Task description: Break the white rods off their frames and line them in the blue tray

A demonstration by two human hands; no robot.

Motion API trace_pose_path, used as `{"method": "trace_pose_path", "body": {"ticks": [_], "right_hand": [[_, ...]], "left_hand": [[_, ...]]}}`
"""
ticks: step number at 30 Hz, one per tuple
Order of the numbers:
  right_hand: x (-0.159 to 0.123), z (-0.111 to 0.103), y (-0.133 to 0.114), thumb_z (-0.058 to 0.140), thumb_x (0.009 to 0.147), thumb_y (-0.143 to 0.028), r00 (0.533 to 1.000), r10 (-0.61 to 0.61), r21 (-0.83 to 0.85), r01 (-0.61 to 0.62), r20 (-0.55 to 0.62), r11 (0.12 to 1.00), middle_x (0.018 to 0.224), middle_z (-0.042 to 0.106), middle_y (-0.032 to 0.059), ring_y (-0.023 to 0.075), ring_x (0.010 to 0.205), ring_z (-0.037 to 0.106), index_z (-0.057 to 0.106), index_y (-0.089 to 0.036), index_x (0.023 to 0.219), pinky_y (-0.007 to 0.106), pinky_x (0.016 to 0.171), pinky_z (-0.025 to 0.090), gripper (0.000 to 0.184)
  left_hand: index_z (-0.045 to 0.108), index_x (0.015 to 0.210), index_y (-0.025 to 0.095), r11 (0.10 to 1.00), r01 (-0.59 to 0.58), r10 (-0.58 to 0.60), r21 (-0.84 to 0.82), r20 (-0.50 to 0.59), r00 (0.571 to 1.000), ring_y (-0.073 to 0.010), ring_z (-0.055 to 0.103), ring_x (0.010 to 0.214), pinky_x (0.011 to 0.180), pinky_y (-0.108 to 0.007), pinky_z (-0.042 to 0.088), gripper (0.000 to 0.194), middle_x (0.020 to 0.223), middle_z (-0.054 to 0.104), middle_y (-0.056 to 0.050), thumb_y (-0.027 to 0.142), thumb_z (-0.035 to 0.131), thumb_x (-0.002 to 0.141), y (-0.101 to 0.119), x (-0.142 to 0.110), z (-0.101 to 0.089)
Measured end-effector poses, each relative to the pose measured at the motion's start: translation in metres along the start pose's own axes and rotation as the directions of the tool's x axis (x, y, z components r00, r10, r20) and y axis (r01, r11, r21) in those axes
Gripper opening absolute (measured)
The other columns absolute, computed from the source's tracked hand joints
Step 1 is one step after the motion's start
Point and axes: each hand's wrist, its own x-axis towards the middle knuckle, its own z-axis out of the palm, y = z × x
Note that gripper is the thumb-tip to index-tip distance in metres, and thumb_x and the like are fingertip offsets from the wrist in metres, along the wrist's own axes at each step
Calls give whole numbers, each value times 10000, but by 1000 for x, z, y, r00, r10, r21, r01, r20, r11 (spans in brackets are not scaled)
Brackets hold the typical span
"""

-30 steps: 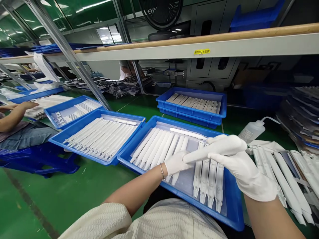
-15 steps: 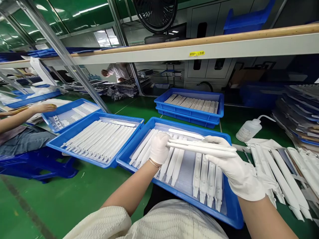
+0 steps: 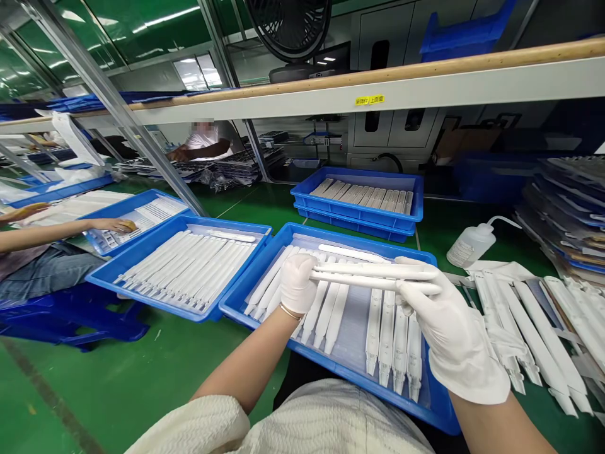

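Both my hands wear white gloves. My left hand point(image 3: 297, 282) is closed round the left end of a long white plastic strip point(image 3: 373, 276). My right hand point(image 3: 449, 331) grips the strip's right end. The strip lies level above a blue tray point(image 3: 437, 397) in front of me. It looks like two thin pieces held together, one above the other. Inside the tray, several white strips point(image 3: 312, 299) lie at the left and several narrower white pieces point(image 3: 394, 337) at the right.
A second blue tray point(image 3: 155, 296) of white strips sits to the left, stacked blue trays point(image 3: 359, 217) stand behind, and a squeeze bottle point(image 3: 470, 244) is at the right. Loose white strips point(image 3: 529, 334) pile at the right. A co-worker's hand point(image 3: 113, 225) reaches into a far-left tray.
My left hand rose from the tray and closed on the strip's left end. The strip went from slanted to level. The co-worker's hand moved right into the far-left tray.
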Motion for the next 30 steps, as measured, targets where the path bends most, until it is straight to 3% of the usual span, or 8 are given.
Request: {"method": "trace_pose_path", "body": {"ticks": [6, 11, 14, 16, 20, 25, 28, 30], "right_hand": [[2, -4, 6, 776, 810, -477, 998, 15, 131, -7, -63, 991, 949, 639, 24, 144, 702, 587, 627, -251, 1268, 277, 650, 554, 532], [2, -5, 4, 791, 786, -517, 988, 12, 103, 4, -155, 995, 1030, 640, 37, 114, 660, 552, 678, -239, 1170, 254, 597, 531, 487], [4, -8, -1, 785, 789, -528, 987, 7, 106, 10, -160, 994, 874, 612, 21, 118, 636, 521, 703, -221, 1087, 248, 555, 495, 436], [8, -13, -3, 790, 788, -520, 987, 0, 136, 22, -158, 991, 800, 570, 7, 112, 624, 493, 714, -216, 1045, 240, 544, 469, 405], [21, -26, -3, 800, 783, -513, 988, 16, 199, 15, -154, 980, 797, 534, 4, 89, 613, 450, 731, -206, 981, 213, 507, 410, 372], [40, -33, 2, 828, 723, -562, 985, 69, 239, -29, -158, 971, 754, 499, -6, 90, 585, 412, 710, -201, 948, 219, 464, 368, 442], [48, -33, 3, 856, 662, -583, 975, 120, 219, -77, -187, 973, 673, 460, -20, 89, 542, 376, 675, -186, 887, 221, 420, 318, 491], [50, -34, 1, 868, 666, -540, 974, 138, 218, -97, -180, 971, 657, 451, -23, 88, 545, 370, 668, -179, 888, 217, 416, 303, 469]], "left_hand": [[642, 801, 176, 999, -43, 42, 14, 47, 998, -196, 637, 748, 683, -326, 520, 193, 777, 682, -67, 70, 485, 756, 2, 1, -3], [638, 854, 169, 995, -97, 95, 23, 69, 993, -203, 642, 793, 722, -347, 535, 242, 836, 691, -80, 39, 460, 753, 6, 2, -6], [642, 912, 163, 998, -56, 53, 10, 212, 976, -210, 646, 825, 735, -350, 538, 250, 906, 700, -98, 43, 469, 777, 12, 2, -11], [643, 931, 159, 1000, -26, 26, -5, 379, 925, -206, 640, 797, 717, -338, 532, 225, 887, 695, -92, 59, 488, 802, 19, 2, -16], [635, 1082, 171, 996, -91, 68, 2, 644, 762, -207, 611, 702, 642, -337, 506, 257, 812, 674, -58, 106, 495, 876, 38, 4, -33], [462, 1412, 205, 973, -228, 137, 19, 750, 647, -217, 591, 694, 632, -347, 501, 524, 829, 635, -58, 87, 462, 901, 60, 1, -50], [414, 1466, 231, 981, -195, 119, 1, 792, 599, -219, 590, 707, 627, -345, 503, 590, 871, 613, -70, 85, 463, 896, 70, -3, -55], [408, 1486, 260, 996, -91, 56, -5, 818, 572, -212, 595, 705, 624, -341, 508, 613, 928, 607, -76, 95, 456, 898, 76, -4, -58]]}}
